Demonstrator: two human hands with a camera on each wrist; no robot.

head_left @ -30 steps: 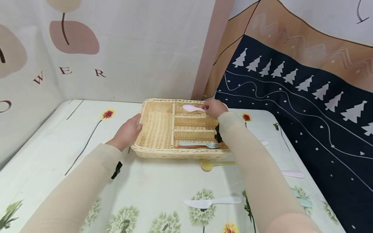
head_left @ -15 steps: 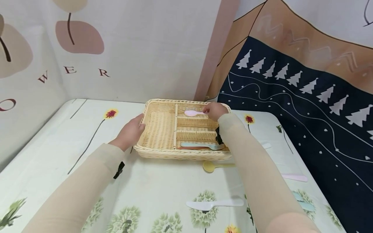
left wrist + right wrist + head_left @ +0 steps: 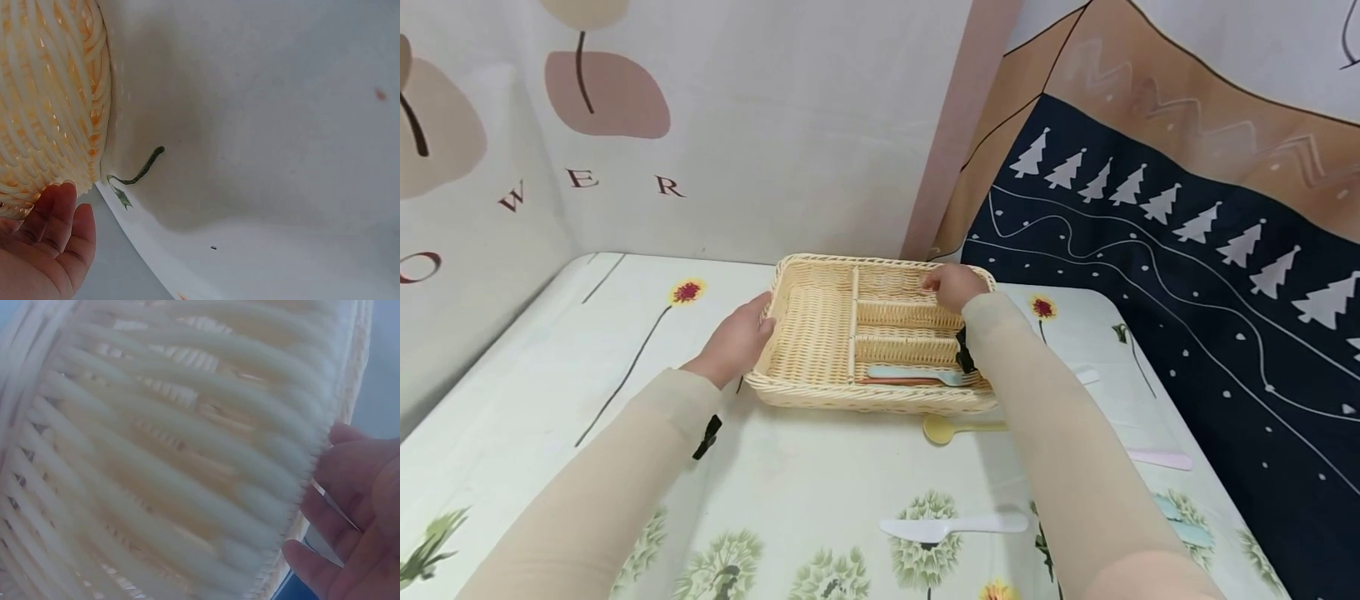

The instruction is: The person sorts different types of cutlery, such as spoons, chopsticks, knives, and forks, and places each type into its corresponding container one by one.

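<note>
A wicker cutlery basket [image 3: 812, 325] with one large section and several narrow compartments sits on the table. My left hand [image 3: 736, 340] grips its left rim, thumb over the edge; in the left wrist view, fingers [image 3: 62, 219] lie against the woven outside. Over the back right compartment is my right hand [image 3: 958, 287], with no spoon visible at its fingertips. In the right wrist view its fingers [image 3: 325, 519] are loosely extended by the basket's rim. A light blue fork [image 3: 913, 374] lies in the front compartment, on an orange-brown utensil [image 3: 898, 382]. The back compartment's floor is partly hidden.
In front of the basket lie a yellow spoon [image 3: 940, 429] and a white knife [image 3: 951, 526]. Right of my arm are a pink handle [image 3: 1161, 457], light blue utensils [image 3: 1191, 533] and a white piece [image 3: 1086, 377]. Fabric walls [image 3: 775, 142] stand behind the table.
The pink spoon pinched in my right hand came down into the back compartment and is now out of sight there. My left hand stays on the rim.
</note>
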